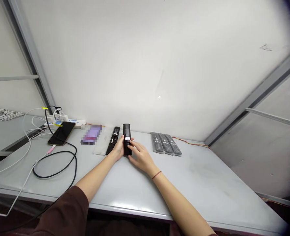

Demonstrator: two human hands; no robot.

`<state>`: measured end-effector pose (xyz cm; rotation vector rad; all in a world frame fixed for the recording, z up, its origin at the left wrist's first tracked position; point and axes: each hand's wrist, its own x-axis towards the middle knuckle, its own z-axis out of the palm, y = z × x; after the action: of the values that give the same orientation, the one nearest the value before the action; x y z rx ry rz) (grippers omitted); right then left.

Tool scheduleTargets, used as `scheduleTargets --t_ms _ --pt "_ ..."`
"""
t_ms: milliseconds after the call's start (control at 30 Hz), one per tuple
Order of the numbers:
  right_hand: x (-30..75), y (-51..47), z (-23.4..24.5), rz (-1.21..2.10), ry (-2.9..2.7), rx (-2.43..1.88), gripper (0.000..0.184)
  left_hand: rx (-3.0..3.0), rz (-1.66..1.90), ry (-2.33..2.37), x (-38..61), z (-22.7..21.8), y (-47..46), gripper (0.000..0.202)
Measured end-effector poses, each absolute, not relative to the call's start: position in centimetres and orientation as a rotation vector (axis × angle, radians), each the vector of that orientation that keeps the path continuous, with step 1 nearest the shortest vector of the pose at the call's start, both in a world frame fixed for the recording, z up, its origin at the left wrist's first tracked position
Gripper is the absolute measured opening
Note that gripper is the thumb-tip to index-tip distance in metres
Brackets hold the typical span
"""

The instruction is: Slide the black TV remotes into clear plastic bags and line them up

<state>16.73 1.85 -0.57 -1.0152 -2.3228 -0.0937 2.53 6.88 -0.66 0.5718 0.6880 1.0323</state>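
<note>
A black remote control (126,130) is held upright with its back side, with a small white label, facing me. My left hand (119,149) is closed around its left side. On the lower right of the same remote rest the bent fingers and thumb of my right hand (142,158), closed on it; part of the remote is hidden there. Just left of my left hand lies a second black remote control (116,131), back up, its battery compartment uncovered. To the right, three remote controls (166,144) in clear plastic sleeves lie side by side, buttons up.
A black phone (62,132) and a blurred purple screen (92,134) lie at the left. Behind them is a power strip (77,123) with plugged-in chargers. A looped black cable (55,176) and white cables cross the left side of the grey table (199,183).
</note>
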Motion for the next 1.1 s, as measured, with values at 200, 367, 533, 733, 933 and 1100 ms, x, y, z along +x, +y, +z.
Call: scheduleTargets --t_ms 200,367,533,733,933,1100 --pt "16.8 1.6 -0.3 -0.126 -2.314 -1.124 0.069 0.559 1.056 0.654 2.7 -0.3 6.2 0.041" --pt "17.5 1.7 0.1 -0.194 -2.338 -1.134 0.073 0.545 1.016 0.696 3.0 0.0 5.7 0.039" --pt "17.9 1.9 0.7 -0.227 -2.355 -1.138 0.071 0.53 1.03 0.731 3.2 0.3 5.6 0.039" --pt "17.7 1.7 1.1 -0.11 -2.293 -1.131 0.065 0.483 1.205 0.703 3.4 1.2 5.5 0.029" --pt "17.3 1.6 0.9 0.409 -2.032 -1.121 0.054 0.496 1.356 0.649 3.6 1.4 5.5 0.012" --pt "17.0 1.8 1.2 1.0 -1.527 -1.044 0.039 0.443 1.416 0.583 3.1 1.6 5.9 0.016"
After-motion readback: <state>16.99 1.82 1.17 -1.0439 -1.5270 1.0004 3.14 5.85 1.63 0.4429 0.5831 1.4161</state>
